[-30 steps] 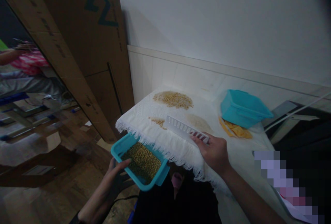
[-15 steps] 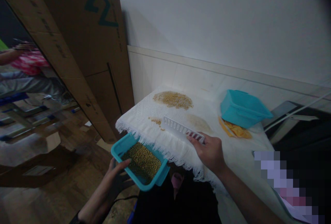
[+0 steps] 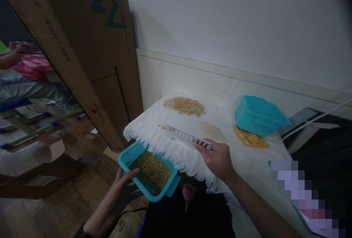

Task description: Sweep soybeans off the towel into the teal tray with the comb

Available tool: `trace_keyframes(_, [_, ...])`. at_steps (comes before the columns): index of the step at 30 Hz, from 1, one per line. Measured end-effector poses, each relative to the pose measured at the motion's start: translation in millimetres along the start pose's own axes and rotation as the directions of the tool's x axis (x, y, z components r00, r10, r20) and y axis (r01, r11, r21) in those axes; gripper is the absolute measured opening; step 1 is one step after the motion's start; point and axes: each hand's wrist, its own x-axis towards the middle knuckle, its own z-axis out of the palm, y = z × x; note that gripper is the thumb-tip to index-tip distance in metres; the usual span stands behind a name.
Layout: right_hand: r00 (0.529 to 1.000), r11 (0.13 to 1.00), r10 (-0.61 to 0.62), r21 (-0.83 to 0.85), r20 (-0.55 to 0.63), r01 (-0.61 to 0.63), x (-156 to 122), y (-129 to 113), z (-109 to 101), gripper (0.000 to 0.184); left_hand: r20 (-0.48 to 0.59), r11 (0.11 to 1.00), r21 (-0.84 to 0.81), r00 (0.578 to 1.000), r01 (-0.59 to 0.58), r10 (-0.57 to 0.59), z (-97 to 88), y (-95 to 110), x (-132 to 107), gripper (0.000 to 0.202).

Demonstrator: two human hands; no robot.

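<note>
My left hand grips the near left rim of a turquoise plastic basket, thumb over the edge. Inside lie many yellowish soybeans. The basket is held just below the fringed edge of a white tablecloth. My right hand is closed on the right end of a white slotted plastic strip, standing on edge on the cloth. A few loose beans lie at its left end. Farther back, a heap of beans rests on a damp-looking patch.
A second turquoise basket stands at the right of the table on a yellow cloth. A tall cardboard box rises at the left, by the wall. Another person sits beyond it.
My right hand has moved the slotted strip to the left, over to the loose beans near the table's edge. My left hand and the basket have stayed in place.
</note>
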Motion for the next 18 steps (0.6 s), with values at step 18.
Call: trace_keyframes(18, [0.994, 0.999, -0.036, -0.026, -0.104, 0.034, -7.1, -11.2, -3.5, 0.023, -0.007, 1.0, 0.02, 1.0, 0.001, -0.001, -1.9, 0.5, 0.3, 0.076])
